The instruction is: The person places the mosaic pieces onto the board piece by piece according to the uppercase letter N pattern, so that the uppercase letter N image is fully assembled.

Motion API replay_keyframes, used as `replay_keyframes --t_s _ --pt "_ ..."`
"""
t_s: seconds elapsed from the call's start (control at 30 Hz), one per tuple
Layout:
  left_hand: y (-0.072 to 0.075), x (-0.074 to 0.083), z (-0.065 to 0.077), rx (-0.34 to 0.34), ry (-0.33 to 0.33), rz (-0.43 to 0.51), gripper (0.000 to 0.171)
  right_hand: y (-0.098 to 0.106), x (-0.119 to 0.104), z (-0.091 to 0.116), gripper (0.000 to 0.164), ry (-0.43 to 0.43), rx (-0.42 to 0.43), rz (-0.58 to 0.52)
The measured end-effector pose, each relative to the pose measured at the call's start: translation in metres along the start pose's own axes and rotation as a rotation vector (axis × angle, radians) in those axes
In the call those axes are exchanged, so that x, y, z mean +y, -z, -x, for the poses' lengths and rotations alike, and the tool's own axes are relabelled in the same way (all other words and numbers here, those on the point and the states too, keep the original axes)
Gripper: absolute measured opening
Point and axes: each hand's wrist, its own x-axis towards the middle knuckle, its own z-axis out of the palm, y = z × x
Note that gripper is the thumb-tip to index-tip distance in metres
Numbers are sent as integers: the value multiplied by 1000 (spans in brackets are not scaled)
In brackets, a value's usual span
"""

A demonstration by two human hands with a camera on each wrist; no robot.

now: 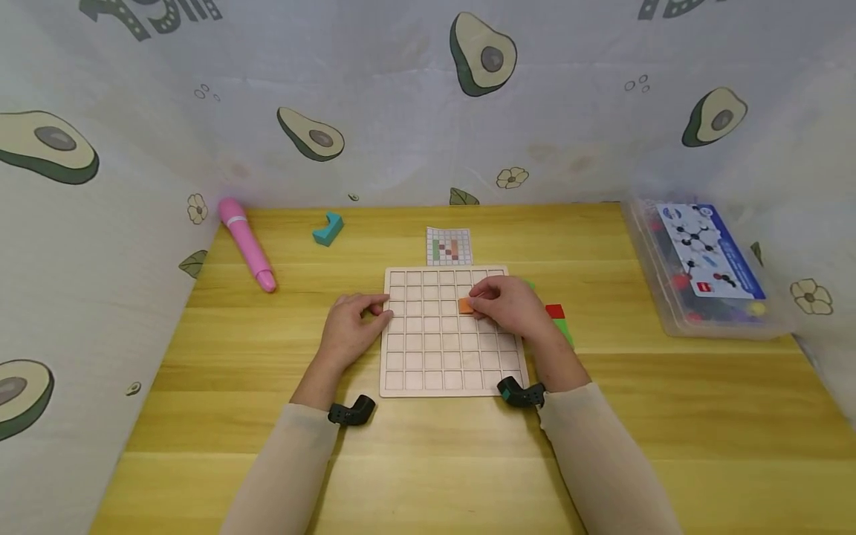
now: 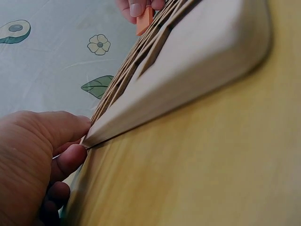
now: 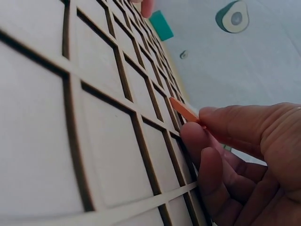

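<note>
A square wooden grid board [image 1: 431, 342] lies on the table between both hands. My right hand [image 1: 511, 306] pinches an orange square tile [image 1: 465, 305] between thumb and fingers, tilted over the cells in the upper right part of the board. The right wrist view shows the orange tile [image 3: 184, 110] with its far edge at a cell. At the board's left edge, my left hand [image 1: 351, 327] grips the rim with thumb and forefinger. A small pattern card [image 1: 449, 247] with coloured squares lies just behind the board. Red [image 1: 554, 311] and green [image 1: 564, 328] tiles lie right of it, partly hidden by my right arm.
A pink pen-like stick [image 1: 247, 245] and a teal angled block [image 1: 328, 229] lie at the back left. On the right stands a clear plastic box [image 1: 729, 319] with a molecule-printed label. A cloth with avocado prints hangs behind the table.
</note>
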Motion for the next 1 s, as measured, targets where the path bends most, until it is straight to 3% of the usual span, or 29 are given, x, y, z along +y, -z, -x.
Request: replay_keyframes --t_s 0.6,1.0 --pt "1 1 0 -15 18 4 30 -1 -2 4 21 33 37 120" --pt "1 1 0 -12 14 -4 31 27 7 20 29 -4 21 73"
